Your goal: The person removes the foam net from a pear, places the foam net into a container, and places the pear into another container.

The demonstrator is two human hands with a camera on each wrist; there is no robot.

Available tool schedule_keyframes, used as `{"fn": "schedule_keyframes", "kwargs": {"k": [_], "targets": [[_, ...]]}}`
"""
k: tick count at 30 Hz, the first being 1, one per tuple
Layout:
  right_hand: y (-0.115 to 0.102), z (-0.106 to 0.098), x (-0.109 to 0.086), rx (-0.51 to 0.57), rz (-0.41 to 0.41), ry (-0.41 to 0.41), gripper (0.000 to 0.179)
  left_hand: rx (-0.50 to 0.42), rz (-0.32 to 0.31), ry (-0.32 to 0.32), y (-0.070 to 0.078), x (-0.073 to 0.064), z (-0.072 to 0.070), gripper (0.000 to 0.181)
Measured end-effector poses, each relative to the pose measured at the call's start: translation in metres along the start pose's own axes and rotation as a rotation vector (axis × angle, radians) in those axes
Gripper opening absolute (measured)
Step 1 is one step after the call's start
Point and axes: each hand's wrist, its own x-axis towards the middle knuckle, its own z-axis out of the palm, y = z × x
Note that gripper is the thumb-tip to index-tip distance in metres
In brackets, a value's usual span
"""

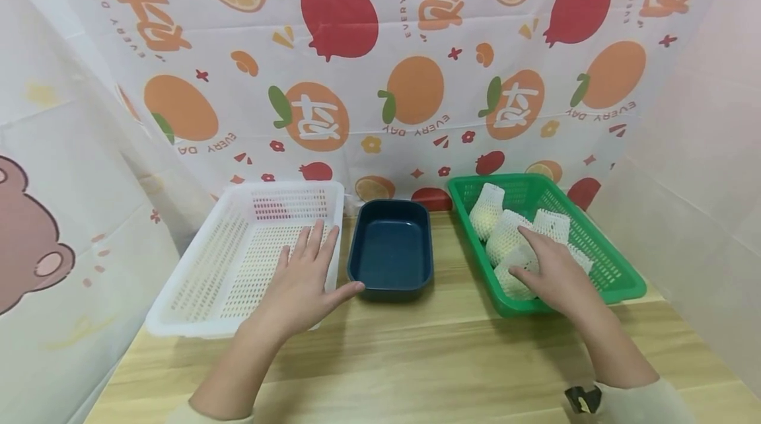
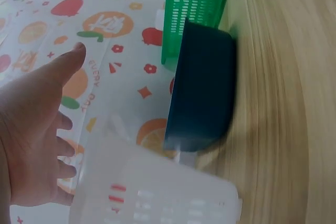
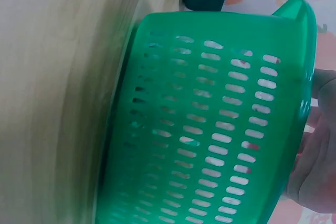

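Note:
My left hand hovers with spread fingers over the right side of a white plastic basket and holds nothing. In the left wrist view that hand shows its fingers apart above the basket's edge. My right hand reaches into a green plastic basket, thumb and index finger straight and apart over pale fruit in white foam nets. Its other fingers are hidden in the head view. In the right wrist view, the green basket's perforated wall covers much of that hand.
Between the baskets stands a dark blue rectangular dish with nothing in it. All three containers are on a wood-grain table. A fruit-print cloth hangs close behind them, and pale cloths hang at both sides.

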Motion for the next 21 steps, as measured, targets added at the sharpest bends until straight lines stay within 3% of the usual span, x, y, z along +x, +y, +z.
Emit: {"fn": "schedule_keyframes", "kwargs": {"k": [4, 7, 17, 21], "targets": [[0.004, 0.001, -0.003, 0.022, 0.042, -0.049, 0.063, -0.014, 0.03, 0.027, 0.01, 0.003, 0.003, 0.103], [0.004, 0.002, -0.004, 0.03, 0.058, -0.042, 0.054, -0.034, 0.067, 0.047, 0.017, 0.006, 0.006, 0.101], [0.008, 0.009, -0.004, 0.02, -0.004, 0.108, 0.033, -0.141, 0.21, 0.17, 0.039, 0.012, 0.02, 0.084], [0.01, 0.012, -0.004, 0.016, -0.014, 0.158, 0.032, -0.178, 0.239, 0.18, 0.047, 0.013, 0.027, 0.077]]}}
